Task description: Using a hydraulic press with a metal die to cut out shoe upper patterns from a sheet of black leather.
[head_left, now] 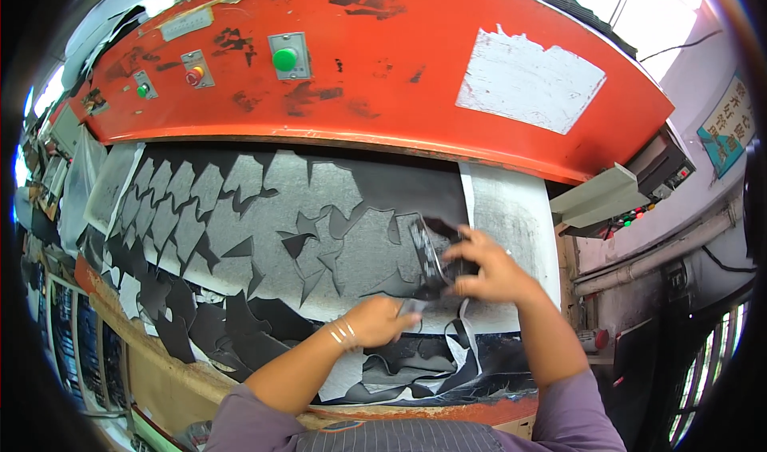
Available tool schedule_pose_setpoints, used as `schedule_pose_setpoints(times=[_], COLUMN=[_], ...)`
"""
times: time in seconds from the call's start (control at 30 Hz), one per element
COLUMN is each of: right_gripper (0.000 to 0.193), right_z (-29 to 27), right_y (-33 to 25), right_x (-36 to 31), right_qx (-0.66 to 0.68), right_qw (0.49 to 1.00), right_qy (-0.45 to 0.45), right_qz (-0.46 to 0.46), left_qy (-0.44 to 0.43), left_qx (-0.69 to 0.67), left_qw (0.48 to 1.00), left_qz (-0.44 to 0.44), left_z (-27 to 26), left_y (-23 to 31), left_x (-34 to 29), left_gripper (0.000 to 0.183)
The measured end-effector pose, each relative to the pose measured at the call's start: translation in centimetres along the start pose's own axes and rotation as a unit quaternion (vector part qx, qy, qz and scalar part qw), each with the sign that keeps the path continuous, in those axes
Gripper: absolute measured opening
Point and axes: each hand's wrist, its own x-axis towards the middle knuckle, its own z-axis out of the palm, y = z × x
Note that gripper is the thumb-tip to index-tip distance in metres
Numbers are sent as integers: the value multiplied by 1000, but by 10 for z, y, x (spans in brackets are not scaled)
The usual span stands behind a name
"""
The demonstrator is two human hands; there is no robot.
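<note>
The right hand (479, 266) is gripping the dark frame (427, 250), likely stiff and weighty, best held by its outer edge; the left hand (379, 322) is pinching a soft-looking grey scrap (413, 306).

Bright light, bendy edges
White glare fills the window (639, 16) at the top right. The red machine (383, 76) looks curved. It is dim low on the right. The right hand (491, 270) looks a bit blurry. All 4 corners are black.
</note>
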Motion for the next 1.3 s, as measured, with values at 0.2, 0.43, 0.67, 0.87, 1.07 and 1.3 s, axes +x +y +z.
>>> schedule_pose_setpoints(times=[0.2, 0.43, 0.67, 0.87, 1.07, 1.3], right_gripper=[46, 47, 83, 82, 82, 83], right_z=[3, 41, 56, 48, 50, 46], right_y=[15, 30, 57, 68, 71, 71], right_x=[110, 160, 118, 117, 112, 122], right_qx=[-105, -194, -125, -147, -140, -143], right_qw=[993, 980, 981, 981, 983, 982], right_qy=[-31, -9, 142, 106, 95, 89], right_qz=[35, 52, 48, 67, 74, 80], left_qy=[41, 357, 490, 499, 498, 517], left_qx=[174, -24, 63, 93, 127, 132], left_qw=[953, 915, 854, 847, 840, 829], left_qz=[244, 187, 162, 160, 172, 166], left_z=[-10, -87, -109, -109, -106, -114], left_y=[-54, -68, -85, -81, -88, -82], left_x=[-53, -13, 92, 106, 108, 108], left_gripper=[65, 49, 69, 74, 72, 71])
